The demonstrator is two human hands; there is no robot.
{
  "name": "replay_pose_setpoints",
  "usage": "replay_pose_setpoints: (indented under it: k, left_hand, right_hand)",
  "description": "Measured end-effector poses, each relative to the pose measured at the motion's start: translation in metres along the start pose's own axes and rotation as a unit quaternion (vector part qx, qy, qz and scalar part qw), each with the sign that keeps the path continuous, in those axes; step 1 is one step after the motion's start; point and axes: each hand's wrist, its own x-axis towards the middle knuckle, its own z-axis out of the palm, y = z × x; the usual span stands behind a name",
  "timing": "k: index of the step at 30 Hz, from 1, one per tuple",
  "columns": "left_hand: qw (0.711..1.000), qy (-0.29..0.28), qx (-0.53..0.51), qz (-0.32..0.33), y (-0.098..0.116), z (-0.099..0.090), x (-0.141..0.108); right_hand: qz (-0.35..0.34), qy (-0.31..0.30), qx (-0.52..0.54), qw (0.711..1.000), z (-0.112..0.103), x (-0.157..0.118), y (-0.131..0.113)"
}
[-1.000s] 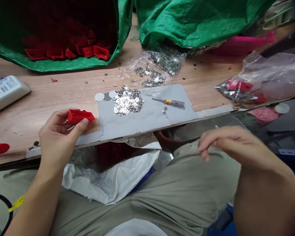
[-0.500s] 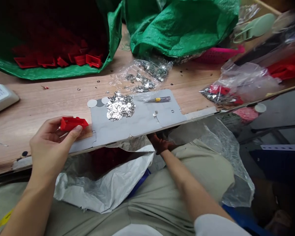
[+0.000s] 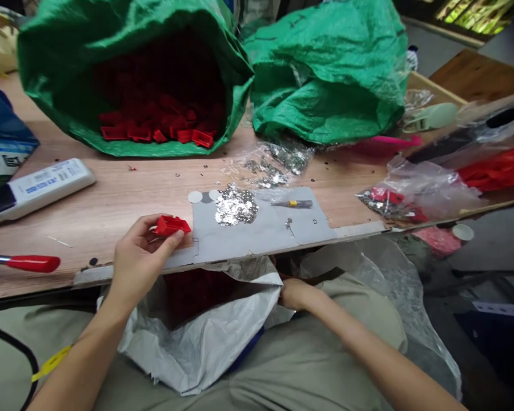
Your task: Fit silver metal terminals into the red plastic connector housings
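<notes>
Left hand (image 3: 139,258) holds red housing (image 3: 172,226), left of frame centre, long axis roughly crosswise; it lies up-left of the farther right hand (image 3: 297,294), fingers hidden, grip not determinable.

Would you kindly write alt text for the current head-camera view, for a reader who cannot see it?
A left hand holds a small, red, open plastic box over a wooden table; the right hand, partly hidden, is beside an open white sack below. Silver metal pieces are heaped on a flat grey mat.

Left grip (image 3: 137,258) pinched, thumb (image 3: 170,244) extended; right grip (image 3: 294,294) lower, fingers hidden.
</notes>
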Motion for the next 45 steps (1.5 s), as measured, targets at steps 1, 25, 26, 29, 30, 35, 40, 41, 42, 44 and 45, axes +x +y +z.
replay_pose_setpoints:
  k: [1,25,26,29,30,35,40,41,42,44,45]
  left_hand:
    - [1.0,-0.006,-0.008,-0.006,0.0,0.0,0.0]
    - [0.989,-0.114,-0.037,0.089,-0.012,-0.008,-0.01]
    - [0.989,-0.115,-0.039,0.089,-0.012,-0.008,-0.01]
    - [0.988,-0.113,-0.046,0.091,-0.012,-0.006,-0.009]
    - [0.988,-0.111,-0.05,0.093,-0.012,-0.006,-0.008]
    - [0.987,-0.111,-0.054,0.106,-0.013,-0.005,-0.008]
    - [0.982,-0.104,-0.071,0.143,-0.014,-0.005,-0.008]
    - [0.98,-0.103,-0.076,0.152,-0.014,-0.004,-0.008]
    - [0.979,-0.103,-0.08,0.159,-0.014,-0.004,-0.007]
    - [0.975,-0.105,-0.084,0.175,-0.015,-0.004,-0.007]
    - [0.974,-0.106,-0.083,0.183,-0.016,-0.004,-0.007]
  right_hand:
    - [-0.018,-0.041,0.01,0.999,-0.016,-0.005,0.002]
    - [-0.019,0.233,0.088,0.968,-0.079,0.039,0.018]
    - [-0.022,0.24,0.094,0.966,-0.078,0.041,0.018]
    - [-0.044,0.261,0.115,0.957,-0.078,0.043,0.009]
    - [-0.049,0.265,0.142,0.953,-0.077,0.041,0.001]
    - [-0.043,0.199,0.382,0.902,-0.061,0.027,-0.077]
    - [-0.079,0.132,0.53,0.834,-0.036,0.037,-0.142]
    - [-0.08,0.124,0.537,0.83,-0.031,0.041,-0.147]
    - [-0.079,0.122,0.538,0.83,-0.028,0.044,-0.151]
    - [-0.076,0.131,0.525,0.837,-0.023,0.048,-0.154]
    - [-0.077,0.144,0.514,0.842,-0.021,0.049,-0.155]
